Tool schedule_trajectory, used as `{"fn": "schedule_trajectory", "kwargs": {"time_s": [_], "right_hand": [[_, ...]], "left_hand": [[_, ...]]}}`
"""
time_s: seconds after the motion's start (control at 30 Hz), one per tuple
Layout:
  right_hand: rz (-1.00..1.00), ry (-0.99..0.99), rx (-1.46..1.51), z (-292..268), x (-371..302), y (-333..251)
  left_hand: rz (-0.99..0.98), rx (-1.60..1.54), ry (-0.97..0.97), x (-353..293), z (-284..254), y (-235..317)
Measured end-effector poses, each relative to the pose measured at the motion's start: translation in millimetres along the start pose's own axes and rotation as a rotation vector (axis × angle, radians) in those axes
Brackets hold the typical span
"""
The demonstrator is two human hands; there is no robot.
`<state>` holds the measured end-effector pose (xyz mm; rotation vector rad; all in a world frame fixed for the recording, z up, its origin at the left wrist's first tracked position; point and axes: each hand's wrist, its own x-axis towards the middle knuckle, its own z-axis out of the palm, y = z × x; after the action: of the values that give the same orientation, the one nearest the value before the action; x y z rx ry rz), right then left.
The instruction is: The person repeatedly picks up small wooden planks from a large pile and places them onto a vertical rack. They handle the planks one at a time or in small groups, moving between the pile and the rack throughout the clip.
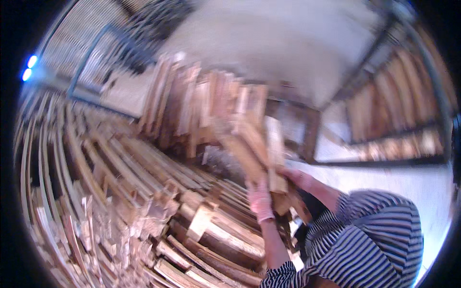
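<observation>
Several short wooden planks are held up in front of me, tilted away toward a standing row of timber. My left hand, in a pinkish work glove, is closed around their near ends from the left and below. On the right side of the same bundle, my right hand, also gloved, grips the planks; its fingertips are partly hidden behind the wood. Motion blur smears the far ends. Beneath my hands lie stacked wooden boards with uneven ends.
Upright timber pieces stand in a row ahead. Long wooden strips fill the left side. At right, a metal-framed rack holds more boards. A pale wall rises behind, with a dark tangled pile at far left.
</observation>
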<state>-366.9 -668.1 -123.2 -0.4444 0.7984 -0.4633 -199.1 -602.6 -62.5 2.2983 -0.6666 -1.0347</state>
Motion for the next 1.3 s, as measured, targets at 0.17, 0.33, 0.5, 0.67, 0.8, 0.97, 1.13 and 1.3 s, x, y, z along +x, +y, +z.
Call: {"fn": "schedule_trajectory", "kwargs": {"time_s": [0.17,0.33,0.5,0.67,0.8,0.97,1.13,1.3], "right_hand": [[-0.12,-0.399,-0.043,49,-85,-26],[-0.261,-0.705,-0.303,117,-165,-21],[-0.108,-0.64,-1.144,181,-221,-10],[-0.379,-0.978,-0.593,229,-255,3],[-0.21,-0.89,-1.096,253,-273,28],[0.553,-1.032,-0.304,286,-286,114],[-0.181,-1.081,-1.053,288,-287,206],[-0.09,-1.29,-1.226,310,-300,244]], "left_hand": [[0.081,-0.271,0.17,-164,-49,46],[0.391,-0.605,0.382,-259,-112,60],[0.442,-0.62,0.446,-295,-144,51],[0.45,-0.693,0.454,-312,-164,30],[0.402,-0.824,0.527,-331,-186,-15],[0.349,-1.064,0.643,-374,-195,-96],[0.292,-1.229,0.792,-416,-204,-181],[0.188,-1.395,0.913,-470,-204,-252]]}}
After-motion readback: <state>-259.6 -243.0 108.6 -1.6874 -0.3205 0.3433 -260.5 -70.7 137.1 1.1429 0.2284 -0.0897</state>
